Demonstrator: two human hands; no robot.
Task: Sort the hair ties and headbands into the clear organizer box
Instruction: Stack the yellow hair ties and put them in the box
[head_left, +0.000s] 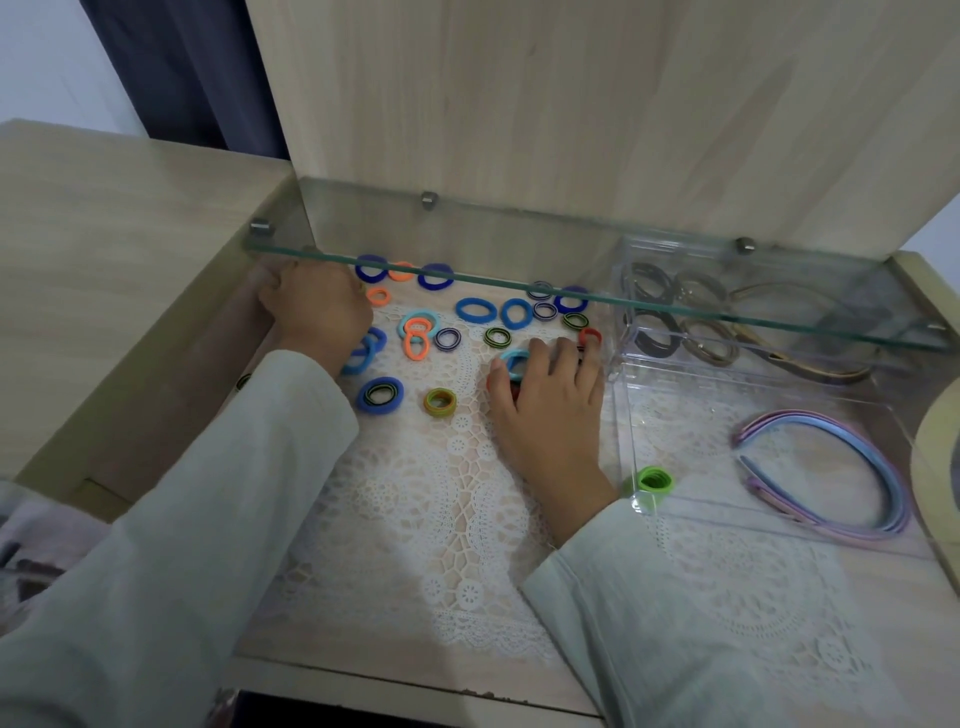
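Now mid-sort over a lace mat (415, 519), a person's right hand (545, 410) rests with fingers spread and lightly bent, gripping nothing. A light-blue hair tie (516, 357) lies between its thumb and forefinger, and a red hair tie (589, 333) sits at the outer fingertips. Just right of those fingertips stands the clear organizer box (623, 415), holding pastel headbands (878, 467), a green hair tie (653, 479) in its near-left corner and dark headbands (701, 325) in the far compartments. Left of the fingers lie scattered hair ties (472, 310) in blue, orange and stripes. The left hand (317, 306) is clenched beneath a glass shelf (519, 283); whether it grips anything cannot be told.
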